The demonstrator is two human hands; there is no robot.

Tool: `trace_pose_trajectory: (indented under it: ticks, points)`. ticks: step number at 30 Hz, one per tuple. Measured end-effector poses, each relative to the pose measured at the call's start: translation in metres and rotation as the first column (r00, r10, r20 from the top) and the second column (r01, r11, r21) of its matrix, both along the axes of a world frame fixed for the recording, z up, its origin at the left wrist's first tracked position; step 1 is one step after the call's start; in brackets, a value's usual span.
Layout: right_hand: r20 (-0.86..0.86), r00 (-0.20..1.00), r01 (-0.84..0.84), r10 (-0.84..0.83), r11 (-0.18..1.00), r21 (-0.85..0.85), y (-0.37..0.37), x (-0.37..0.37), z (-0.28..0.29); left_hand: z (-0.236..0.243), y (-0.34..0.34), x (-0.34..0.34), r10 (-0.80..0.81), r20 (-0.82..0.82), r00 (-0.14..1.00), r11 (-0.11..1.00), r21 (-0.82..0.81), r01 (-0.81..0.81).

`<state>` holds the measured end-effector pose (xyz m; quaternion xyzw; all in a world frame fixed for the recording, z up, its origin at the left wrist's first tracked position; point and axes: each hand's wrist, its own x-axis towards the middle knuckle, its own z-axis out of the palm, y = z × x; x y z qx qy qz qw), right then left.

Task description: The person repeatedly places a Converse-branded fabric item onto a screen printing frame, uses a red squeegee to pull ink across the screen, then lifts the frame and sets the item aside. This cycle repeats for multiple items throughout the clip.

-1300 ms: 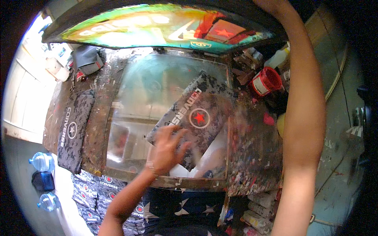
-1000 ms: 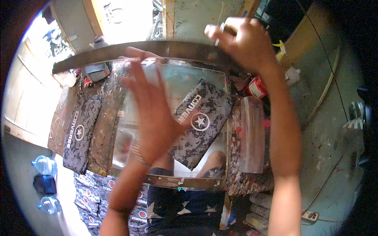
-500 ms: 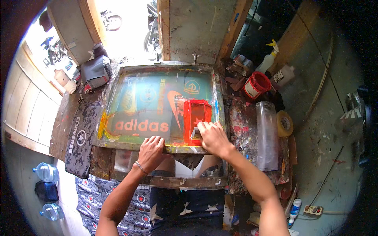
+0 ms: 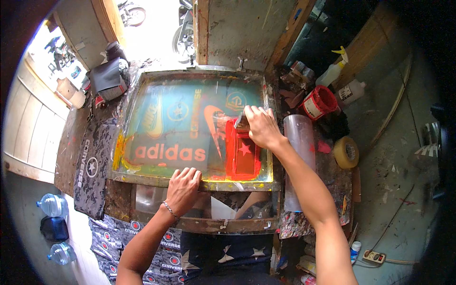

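Inking seemed underway | right hand [image 4: 262,127] gripped squeegee [image 4: 241,124] at far end of red ink [image 4: 231,154] | left hand [image 4: 183,186] on near rail of screen frame [image 4: 228,185], grip unclear | next pull probably needed even pressure

Left hand [image 4: 184,186] — fingers over near edge of screen frame [image 4: 228,186]. Right hand [image 4: 262,127] — fingers on squeegee [image 4: 242,123], red ink [image 4: 231,159] just nearside of them.
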<state>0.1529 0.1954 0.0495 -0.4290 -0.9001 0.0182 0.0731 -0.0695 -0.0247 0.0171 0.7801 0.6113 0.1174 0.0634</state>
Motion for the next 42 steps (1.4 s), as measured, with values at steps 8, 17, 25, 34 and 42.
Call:
trace_pose_trajectory:
  ticks: [8, 17, 25, 34, 42]
  points:
    - [0.012, 0.994, -0.105, 0.105, 0.994, -0.018, -0.106, 0.028, -0.009, -0.007, -0.002, -0.004, 0.0, 0.012, 1.0, 1.0, -0.02, 0.0]
    - [-0.193, 0.979, -0.037, 0.069, 0.986, 0.165, -0.151, 0.03, 0.035, 0.08, 0.016, -0.006, 0.054, 0.04, 0.998, 0.976, -0.212, -0.044]
    - [-0.332, 0.943, 0.121, 0.013, 0.917, 0.381, -0.049, 0.014, 0.181, 0.093, 0.033, -0.003, 0.12, 0.275, 0.954, 0.735, 0.621, -0.272]
    - [-0.383, 0.924, 0.134, 0.01, 0.928, 0.349, 0.006, 0.007, 0.234, -0.064, -0.117, 0.001, 0.169, 0.111, 0.979, 0.973, 0.138, -0.183]
    - [-0.218, 0.883, -0.244, 0.415, 0.804, 0.543, 0.066, 0.052, 0.233, -0.075, -0.217, 0.016, 0.842, 0.507, 0.185, 0.496, -0.592, -0.635]
